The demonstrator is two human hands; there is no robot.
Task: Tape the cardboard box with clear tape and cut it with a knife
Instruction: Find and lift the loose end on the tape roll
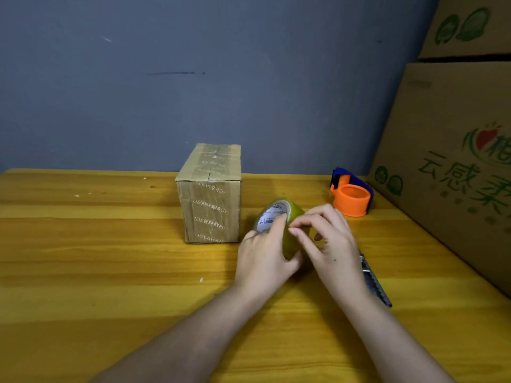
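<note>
Surroundings first: wooden table, grey-blue wall behind it. Along the right edge sit large printed cartons, stacked two high and leaning in over the table's right side. An orange tape dispenser with a blue back plate sits far right near the wall, just in front of the cartons, empty hub facing up. A knife lies on the table under and behind my right wrist; only part of it shows, the long body running roughly near-to-far, angled a bit right toward me. I can't tell which end is the blade.

The cardboard box stands upright at mid-table, left of my hands and apart from them. It's taller than wide, one corner edge turned toward me, and old printed tape runs over the top and down the front face. Nothing sits between the box and my hands.

The clear tape roll is held just above the table, right of the box. Its core axis tilts up and to the left, so the white printed inner core faces the box and the camera. My left hand wraps the roll from below and the left, thumb across the core rim. My right hand has its fingertips pressed together on the roll's outer surface, picking at it; no loose tape end is visible.
</note>
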